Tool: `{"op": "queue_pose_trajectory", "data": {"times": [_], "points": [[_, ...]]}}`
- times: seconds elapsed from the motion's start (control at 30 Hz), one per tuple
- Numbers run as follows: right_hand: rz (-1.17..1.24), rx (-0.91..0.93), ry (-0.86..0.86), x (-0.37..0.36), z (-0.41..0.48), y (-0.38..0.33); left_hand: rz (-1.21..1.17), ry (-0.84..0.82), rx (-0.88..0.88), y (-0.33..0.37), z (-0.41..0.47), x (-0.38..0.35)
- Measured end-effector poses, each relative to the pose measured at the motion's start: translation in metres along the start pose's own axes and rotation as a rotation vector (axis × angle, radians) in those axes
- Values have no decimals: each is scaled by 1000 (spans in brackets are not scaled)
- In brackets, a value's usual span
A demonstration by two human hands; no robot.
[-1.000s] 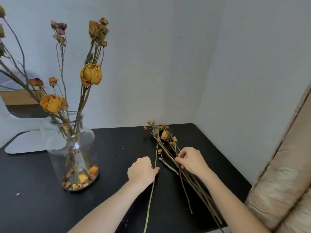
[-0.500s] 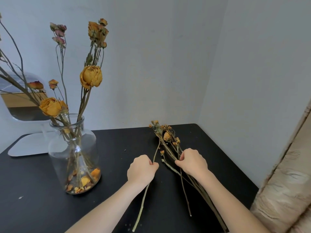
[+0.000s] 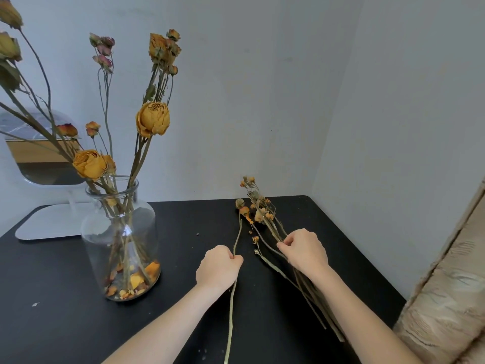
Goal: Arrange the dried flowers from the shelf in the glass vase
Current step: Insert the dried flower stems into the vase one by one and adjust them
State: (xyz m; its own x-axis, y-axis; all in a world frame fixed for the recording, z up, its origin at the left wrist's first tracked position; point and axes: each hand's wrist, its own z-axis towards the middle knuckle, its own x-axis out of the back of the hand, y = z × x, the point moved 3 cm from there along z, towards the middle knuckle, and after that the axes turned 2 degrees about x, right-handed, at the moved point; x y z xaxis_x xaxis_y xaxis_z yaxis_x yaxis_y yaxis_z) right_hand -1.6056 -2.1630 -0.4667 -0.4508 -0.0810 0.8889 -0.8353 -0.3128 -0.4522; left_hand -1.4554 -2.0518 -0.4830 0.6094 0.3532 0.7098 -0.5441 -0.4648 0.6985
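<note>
A glass vase (image 3: 119, 240) stands on the black table (image 3: 52, 324) at the left, holding several tall dried flowers (image 3: 153, 119) with loose petals at its bottom. My left hand (image 3: 218, 267) pinches a single long dried stem (image 3: 231, 311) whose small orange head lies toward the wall. A bundle of dried flowers (image 3: 262, 214) lies on the table to the right. My right hand (image 3: 304, 249) holds its stems near their middle.
A white-framed mirror (image 3: 39, 164) on a white base (image 3: 47, 222) stands behind the vase at the far left. Grey walls meet in a corner behind the table. A beige fabric surface (image 3: 451, 298) borders the table's right edge. Petal crumbs dot the tabletop.
My left hand has closed on the single stem and drawn it a little left, away from the bundle. My right hand has curled onto the bundle's stems and stayed there.
</note>
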Motion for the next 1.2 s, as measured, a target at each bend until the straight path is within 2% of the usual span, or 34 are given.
{"op": "queue_pose_trajectory", "data": {"times": [0.47,0.67,0.77,1.03,1.2], "points": [[52,-44,-78,-3,0,-3,-141,214,-83,-17,-11,40],[35,-42,-94,-3,0,-5,-75,266,-111,-30,-20,54],[47,-48,-96,-3,-1,-7,-87,257,-144,-33,-23,58],[88,1,-47,9,-2,-16,-324,189,-260,-16,-33,80],[139,66,23,20,-7,-32,-337,207,-415,11,-56,114]]}}
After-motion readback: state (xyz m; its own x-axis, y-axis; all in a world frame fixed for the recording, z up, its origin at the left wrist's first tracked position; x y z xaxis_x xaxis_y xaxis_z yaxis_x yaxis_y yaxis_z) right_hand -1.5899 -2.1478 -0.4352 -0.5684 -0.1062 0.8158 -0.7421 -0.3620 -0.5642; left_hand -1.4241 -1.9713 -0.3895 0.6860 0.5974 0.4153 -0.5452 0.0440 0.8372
